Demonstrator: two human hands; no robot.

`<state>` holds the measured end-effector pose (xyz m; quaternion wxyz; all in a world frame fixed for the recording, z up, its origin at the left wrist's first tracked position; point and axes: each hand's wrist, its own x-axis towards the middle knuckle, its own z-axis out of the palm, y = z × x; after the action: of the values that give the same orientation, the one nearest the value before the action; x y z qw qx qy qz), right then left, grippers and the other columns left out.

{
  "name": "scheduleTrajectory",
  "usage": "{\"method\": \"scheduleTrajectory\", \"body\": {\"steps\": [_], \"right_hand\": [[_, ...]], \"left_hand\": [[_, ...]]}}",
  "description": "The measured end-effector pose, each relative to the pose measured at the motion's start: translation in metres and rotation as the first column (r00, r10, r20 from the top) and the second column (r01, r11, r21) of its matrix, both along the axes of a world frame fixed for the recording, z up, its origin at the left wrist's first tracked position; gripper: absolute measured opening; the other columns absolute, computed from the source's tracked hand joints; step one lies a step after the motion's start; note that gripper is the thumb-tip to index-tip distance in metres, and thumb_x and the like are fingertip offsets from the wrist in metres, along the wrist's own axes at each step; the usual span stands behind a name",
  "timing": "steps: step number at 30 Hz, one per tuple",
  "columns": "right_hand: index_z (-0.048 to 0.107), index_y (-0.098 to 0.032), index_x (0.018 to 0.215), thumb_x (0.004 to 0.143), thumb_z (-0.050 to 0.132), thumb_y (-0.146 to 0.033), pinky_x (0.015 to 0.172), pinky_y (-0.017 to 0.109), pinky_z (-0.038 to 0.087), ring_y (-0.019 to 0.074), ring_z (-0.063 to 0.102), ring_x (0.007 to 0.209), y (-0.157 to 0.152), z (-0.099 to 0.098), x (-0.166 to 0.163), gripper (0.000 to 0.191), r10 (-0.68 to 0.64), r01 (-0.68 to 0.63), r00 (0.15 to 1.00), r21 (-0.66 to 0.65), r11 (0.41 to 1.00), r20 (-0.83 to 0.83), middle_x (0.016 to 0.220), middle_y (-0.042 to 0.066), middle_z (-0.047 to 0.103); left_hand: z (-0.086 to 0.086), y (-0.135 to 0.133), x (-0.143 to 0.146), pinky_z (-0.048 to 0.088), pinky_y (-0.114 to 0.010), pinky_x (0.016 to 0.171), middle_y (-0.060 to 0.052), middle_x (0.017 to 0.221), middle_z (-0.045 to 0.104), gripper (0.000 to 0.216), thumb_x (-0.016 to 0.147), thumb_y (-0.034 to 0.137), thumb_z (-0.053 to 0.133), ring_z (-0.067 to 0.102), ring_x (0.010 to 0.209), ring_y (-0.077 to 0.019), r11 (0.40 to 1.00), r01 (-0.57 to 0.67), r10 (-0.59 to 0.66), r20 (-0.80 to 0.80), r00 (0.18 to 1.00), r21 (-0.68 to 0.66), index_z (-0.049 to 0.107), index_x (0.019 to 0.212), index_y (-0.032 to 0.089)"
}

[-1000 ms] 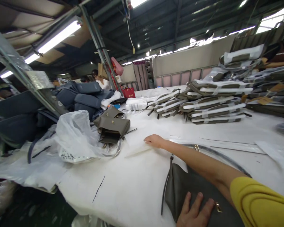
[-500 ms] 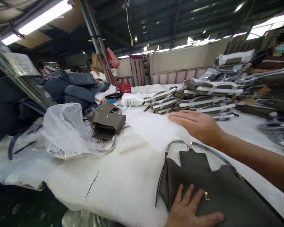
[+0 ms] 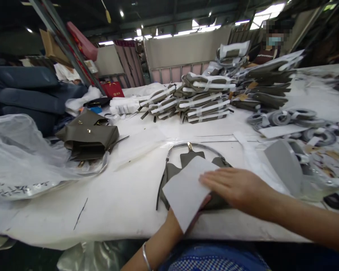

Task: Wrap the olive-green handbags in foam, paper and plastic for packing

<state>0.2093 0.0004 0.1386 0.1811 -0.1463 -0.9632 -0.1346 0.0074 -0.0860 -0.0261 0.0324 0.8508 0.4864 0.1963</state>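
The bench (image 3: 124,195) carries the olive bag (image 3: 172,171) at the middle of its near edge. The white sheet (image 3: 186,192), held above the bench 0.5 s ago, now lies on the bag and covers its front. The right hand (image 3: 234,186) rests flat on the sheet, grip open, holding nothing. The left hand (image 3: 173,222) lies under the sheet; its grip cannot be told. The wrapped stack (image 3: 203,101) at the far edge and the 2nd bag (image 3: 87,133) towards the left edge are well apart and obstruct nothing.

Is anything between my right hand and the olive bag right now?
Yes. A white sheet lies over the bag, and the right hand rests flat on that sheet, not on the leather. The left hand goes under the sheet's near edge and is mostly hidden.
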Motion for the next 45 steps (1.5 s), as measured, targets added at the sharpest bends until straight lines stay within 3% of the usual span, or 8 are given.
{"method": "scheduleTrajectory", "body": {"steps": [4, 8, 15, 21, 29, 39, 43, 45], "right_hand": [[0.063, -0.011, 0.122, 0.095, 0.042, -0.006, 0.084, 0.037, 0.058, 0.0234, 0.070, 0.101, 0.021, 0.041, 0.026, 0.034, -0.228, 0.250, 0.965, 0.199, 0.948, -0.126, 0.120, 0.011, 0.069], [0.057, -0.016, 0.133, 0.097, 0.040, -0.006, 0.102, 0.037, 0.050, 0.0217, 0.061, 0.120, -0.020, 0.072, 0.029, 0.041, -0.168, 0.201, 0.975, 0.251, 0.947, -0.145, 0.135, 0.010, 0.060], [0.068, -0.006, 0.114, 0.092, 0.050, -0.009, 0.078, 0.038, 0.060, 0.0271, 0.071, 0.095, -0.042, -0.010, -0.007, 0.028, -0.135, 0.150, 0.986, -0.159, 0.976, 0.098, 0.112, 0.016, 0.072], [0.065, -0.018, 0.127, 0.098, 0.048, -0.023, 0.084, 0.030, 0.056, 0.0216, 0.071, 0.098, 0.023, -0.052, -0.004, 0.034, 0.011, 0.165, 0.975, -0.761, 0.628, 0.221, 0.113, 0.009, 0.073], [0.041, -0.029, 0.149, 0.100, 0.050, -0.040, 0.118, 0.058, 0.022, 0.0304, 0.027, 0.146, 0.045, -0.093, 0.007, 0.051, 0.097, 0.060, 0.976, -0.669, 0.741, 0.194, 0.158, 0.007, 0.033], [0.031, -0.028, 0.154, 0.103, 0.039, -0.040, 0.120, 0.062, 0.010, 0.0313, 0.007, 0.151, 0.013, -0.104, -0.021, 0.052, 0.011, 0.181, 0.972, -0.775, 0.605, 0.235, 0.163, 0.008, 0.017], [0.033, -0.024, 0.153, 0.106, 0.030, -0.037, 0.122, 0.048, 0.023, 0.0221, 0.026, 0.147, 0.028, -0.089, -0.017, 0.049, 0.060, 0.144, 0.980, -0.884, 0.445, 0.190, 0.159, 0.007, 0.029], [0.042, -0.022, 0.149, 0.105, 0.033, -0.034, 0.119, 0.040, 0.032, 0.0189, 0.038, 0.142, 0.039, -0.087, -0.010, 0.046, 0.095, 0.108, 0.980, -0.875, 0.471, 0.173, 0.154, 0.007, 0.039]], "left_hand": [[0.012, 0.001, -0.002, 0.031, -0.061, 0.116, -0.003, 0.162, 0.023, 0.071, 0.092, 0.035, 0.062, 0.026, 0.147, -0.0317, 0.999, 0.024, -0.026, -0.065, 0.998, -0.030, 0.023, 0.150, 0.048], [0.011, -0.001, 0.000, 0.040, -0.058, 0.111, -0.006, 0.156, 0.037, 0.069, 0.092, 0.034, 0.063, 0.041, 0.139, -0.0319, 0.992, -0.012, 0.000, -0.096, 0.995, -0.124, 0.027, 0.150, 0.045], [0.004, -0.006, 0.002, 0.047, -0.047, 0.107, -0.003, 0.143, 0.055, 0.057, 0.095, 0.033, 0.058, 0.058, 0.123, -0.0266, 0.982, -0.029, 0.027, -0.011, 1.000, -0.189, 0.037, 0.147, 0.040], [0.006, -0.003, -0.001, 0.043, -0.051, 0.111, -0.005, 0.145, 0.052, 0.048, 0.096, 0.034, 0.056, 0.052, 0.130, -0.0296, 0.993, 0.010, -0.013, -0.023, 1.000, -0.116, 0.047, 0.143, 0.035], [0.013, -0.006, 0.003, 0.055, -0.037, 0.098, 0.003, 0.127, 0.067, 0.057, 0.095, 0.028, 0.057, 0.066, 0.111, -0.0213, 0.966, -0.030, 0.026, -0.019, 0.999, -0.255, 0.036, 0.145, 0.047], [0.001, -0.005, 0.003, 0.039, -0.053, 0.114, 0.000, 0.149, 0.047, 0.047, 0.096, 0.026, 0.055, 0.047, 0.135, -0.0283, 0.997, -0.012, 0.007, -0.058, 0.998, -0.080, 0.048, 0.140, 0.041], [-0.002, -0.007, 0.002, 0.036, -0.059, 0.115, -0.001, 0.154, 0.040, 0.055, 0.093, 0.025, 0.058, 0.039, 0.140, -0.0336, 1.000, -0.027, 0.028, -0.101, 0.994, 0.012, 0.043, 0.144, 0.041], [-0.006, -0.008, 0.001, 0.034, -0.059, 0.117, -0.001, 0.155, 0.039, 0.058, 0.094, 0.028, 0.058, 0.039, 0.140, -0.0336, 0.999, -0.037, 0.039, -0.105, 0.994, 0.023, 0.038, 0.147, 0.041]]}}
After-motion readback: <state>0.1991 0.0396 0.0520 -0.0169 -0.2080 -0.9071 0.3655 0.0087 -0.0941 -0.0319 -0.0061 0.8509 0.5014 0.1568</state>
